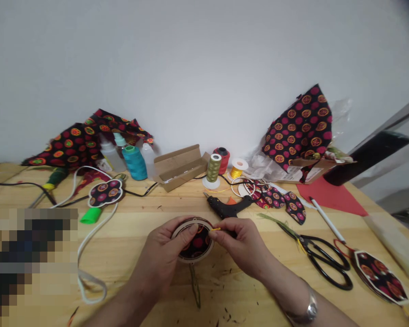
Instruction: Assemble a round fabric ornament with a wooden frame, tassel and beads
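My left hand (165, 256) is closed around a round wooden ornament (195, 240) faced with black fabric dotted pink and orange, held just above the wooden table (129, 254). My right hand (242, 243) pinches a short piece of yellow cord (215, 229) at the ornament's right rim. A green strand (195, 290) hangs from the ornament's lower edge onto the table. A black glue gun (228, 206) lies just behind my hands.
Black scissors (322, 256) and a white pen (327, 220) lie to the right, with a fabric-covered octagon (380, 274) near the right edge. Thread spools (214, 169), a teal spool (135, 162), bottles, an open cardboard box (179, 168), fabric piles (301, 125) and a white cable (92, 236) line the back and left.
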